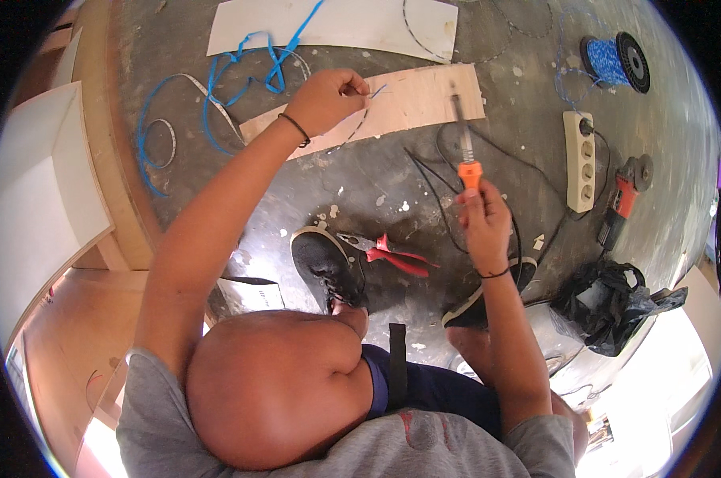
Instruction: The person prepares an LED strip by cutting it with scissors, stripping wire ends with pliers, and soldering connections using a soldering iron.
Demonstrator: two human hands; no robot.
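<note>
My left hand [329, 102] is closed in a pinch over the plywood strip [432, 97]. Between its fingertips is a thin wire [379, 91], whose blue end points to the right. My right hand [485, 223] grips a soldering iron [470, 174] by its orange handle. The iron's metal shaft points away from me, its tip over the right part of the plywood and apart from the wire. A patterned cord hangs below my left fingers, across the plywood's near edge. Red-handled pliers [396, 256] lie on the floor beside my left shoe.
Blue and white strips [217, 95] curl at the left near a white panel [336, 25]. At the right are a spool of blue cord [611, 62], a power strip [577, 159], an angle grinder [625, 195] and a black plastic bag [607, 307]. Black cables cross the floor.
</note>
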